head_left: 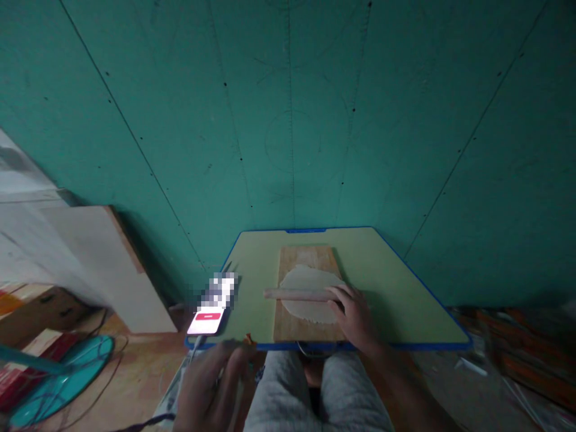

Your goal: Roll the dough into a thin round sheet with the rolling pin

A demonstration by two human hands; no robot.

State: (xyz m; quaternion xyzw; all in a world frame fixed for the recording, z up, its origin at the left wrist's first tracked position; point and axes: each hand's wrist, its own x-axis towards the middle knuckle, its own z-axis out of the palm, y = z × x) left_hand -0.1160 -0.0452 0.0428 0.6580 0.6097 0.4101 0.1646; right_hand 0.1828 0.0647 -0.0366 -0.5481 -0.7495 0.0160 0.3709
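My right hand [355,315] is closed over the right end of a wooden rolling pin [297,294]. The pin lies across a thin, flat, roughly round sheet of dough [310,277] with a ragged edge. Under the dough is a wooden cutting board [288,332], and the pin's left end sticks out past its side. My left hand [213,384] is raised in front of the table's near edge, away from the dough, slightly blurred, with its fingers curled together. A small orange-brown bit [249,340] shows by its fingertips; whether it is held is unclear.
The pale green table [396,288] has a blue rim and stands near a green panel wall [292,120]. A lit phone [209,324] with a cable lies at the table's left. Leaning boards [108,270], a turquoise round base [81,366] and boxes [40,306] are farther left.
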